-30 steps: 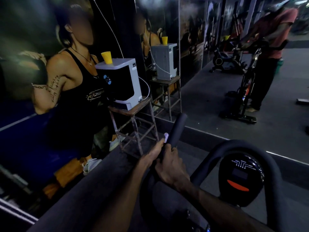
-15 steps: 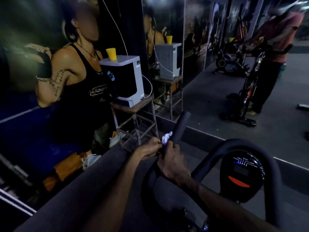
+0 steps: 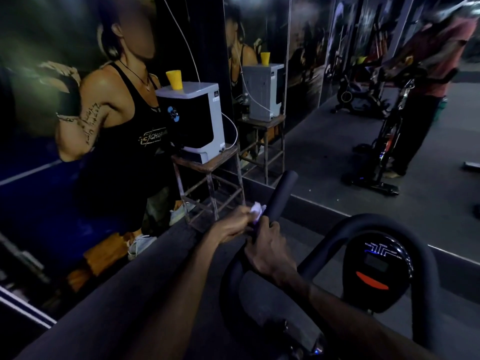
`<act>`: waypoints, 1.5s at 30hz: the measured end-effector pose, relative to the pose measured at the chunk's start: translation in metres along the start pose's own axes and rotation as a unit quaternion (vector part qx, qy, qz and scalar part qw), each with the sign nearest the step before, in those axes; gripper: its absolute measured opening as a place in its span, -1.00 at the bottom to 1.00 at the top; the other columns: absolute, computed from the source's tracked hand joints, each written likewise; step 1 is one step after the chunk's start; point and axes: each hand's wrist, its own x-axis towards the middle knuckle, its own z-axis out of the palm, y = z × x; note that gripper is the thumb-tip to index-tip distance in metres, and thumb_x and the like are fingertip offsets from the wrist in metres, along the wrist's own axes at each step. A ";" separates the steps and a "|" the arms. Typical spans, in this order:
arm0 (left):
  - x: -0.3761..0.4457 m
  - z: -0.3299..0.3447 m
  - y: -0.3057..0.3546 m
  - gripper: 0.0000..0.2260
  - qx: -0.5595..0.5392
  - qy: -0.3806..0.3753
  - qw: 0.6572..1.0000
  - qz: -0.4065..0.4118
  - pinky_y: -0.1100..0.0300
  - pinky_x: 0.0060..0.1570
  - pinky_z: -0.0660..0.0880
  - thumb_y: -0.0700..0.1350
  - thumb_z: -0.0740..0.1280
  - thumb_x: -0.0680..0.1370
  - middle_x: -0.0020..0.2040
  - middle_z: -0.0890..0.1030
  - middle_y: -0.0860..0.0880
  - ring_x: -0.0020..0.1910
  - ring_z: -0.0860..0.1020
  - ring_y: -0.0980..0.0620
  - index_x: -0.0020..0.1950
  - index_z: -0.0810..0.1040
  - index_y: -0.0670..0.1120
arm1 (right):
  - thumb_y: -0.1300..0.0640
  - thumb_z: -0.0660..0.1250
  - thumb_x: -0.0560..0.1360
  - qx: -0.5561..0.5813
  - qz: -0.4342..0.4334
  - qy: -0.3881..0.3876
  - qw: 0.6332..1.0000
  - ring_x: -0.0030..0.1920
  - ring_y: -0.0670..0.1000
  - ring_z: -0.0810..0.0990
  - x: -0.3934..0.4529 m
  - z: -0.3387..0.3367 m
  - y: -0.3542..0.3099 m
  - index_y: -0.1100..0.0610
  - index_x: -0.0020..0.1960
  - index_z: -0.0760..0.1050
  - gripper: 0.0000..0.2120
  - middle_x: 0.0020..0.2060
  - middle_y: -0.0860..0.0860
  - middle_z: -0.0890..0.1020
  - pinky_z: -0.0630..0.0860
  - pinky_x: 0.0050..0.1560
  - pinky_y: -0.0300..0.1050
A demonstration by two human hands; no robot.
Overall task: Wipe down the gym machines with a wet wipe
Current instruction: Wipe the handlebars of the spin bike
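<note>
An exercise bike's black padded handlebar (image 3: 281, 193) rises in front of me, with a round console (image 3: 378, 268) to its right. My left hand (image 3: 231, 226) pinches a crumpled white wet wipe (image 3: 257, 210) just left of the handlebar's left grip. My right hand (image 3: 270, 252) grips that same bar a little below the wipe, fingers curled round it. Both forearms reach in from the bottom of the view.
A white water purifier (image 3: 205, 120) with a yellow cup (image 3: 174, 79) stands on a rusty metal stool (image 3: 207, 188) ahead. The wall mirror (image 3: 363, 113) behind shows another exercise bike (image 3: 381, 157) and a person in red. A wall poster of an athlete fills the left.
My left hand has drawn back a little from the bar, and the wipe now shows as a bunched white wad. The right hand keeps its grip.
</note>
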 end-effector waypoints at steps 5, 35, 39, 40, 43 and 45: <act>-0.024 0.014 0.033 -0.81 -0.016 -0.007 0.998 0.052 0.27 -0.18 0.47 -0.31 0.26 0.63 -0.15 0.60 -0.01 -0.15 0.52 0.11 -0.01 0.57 -0.04 | 0.01 0.18 0.57 -0.005 0.005 0.009 1.000 0.09 0.32 0.54 0.000 0.002 0.001 0.10 0.20 0.28 -0.74 0.09 0.15 0.41 0.50 0.04 0.15; -0.133 0.001 -0.021 -0.84 0.008 0.163 0.980 0.113 0.23 -0.16 0.37 -0.26 0.27 0.63 -0.24 0.58 0.00 -0.22 0.49 0.18 -0.14 0.57 -0.17 | 0.01 0.28 0.49 0.075 -0.001 0.061 0.995 0.13 0.25 0.54 0.003 -0.003 0.008 0.12 0.14 0.43 -0.72 0.12 0.17 0.54 0.47 0.09 0.03; -0.148 0.007 0.000 -0.80 -0.007 0.199 0.970 0.139 0.30 -0.12 0.45 -0.17 0.17 0.69 -0.14 0.60 0.02 -0.17 0.53 0.14 -0.05 0.54 -0.05 | 0.11 0.27 0.39 -0.019 -0.228 0.073 0.971 -0.02 0.19 0.59 -0.007 0.006 0.007 0.15 0.13 0.57 -0.66 -0.01 0.10 0.63 0.40 -0.03 -0.07; -0.152 0.009 0.002 -0.81 -0.006 0.219 0.966 0.135 0.35 -0.12 0.45 -0.17 0.14 0.69 -0.13 0.58 0.03 -0.17 0.52 0.16 -0.04 0.50 -0.04 | 0.16 0.30 0.39 -0.024 -0.258 0.073 0.963 -0.05 0.18 0.61 -0.005 0.009 0.009 0.17 0.10 0.60 -0.69 -0.05 0.08 0.67 0.39 -0.05 -0.08; -0.157 0.008 -0.004 -0.85 -0.031 0.255 0.958 0.127 0.20 -0.01 0.50 -0.11 0.11 0.70 -0.03 0.60 -0.05 -0.08 0.57 0.05 -0.01 0.42 0.02 | 0.18 0.34 0.49 0.001 -0.249 0.069 0.966 -0.09 0.21 0.64 0.001 -0.004 0.003 0.20 -0.05 0.62 -0.87 -0.13 0.12 0.69 0.46 -0.12 -0.06; -0.163 0.006 -0.007 -0.89 -0.055 0.256 0.961 0.085 0.19 -0.13 0.52 -0.06 0.07 0.71 0.04 0.60 -0.09 -0.09 0.59 0.02 0.05 0.37 0.01 | 0.12 0.35 0.53 0.000 -0.231 0.075 0.970 -0.08 0.20 0.64 0.007 -0.019 0.000 0.21 -0.08 0.61 -0.85 -0.14 0.17 0.67 0.45 -0.14 -0.07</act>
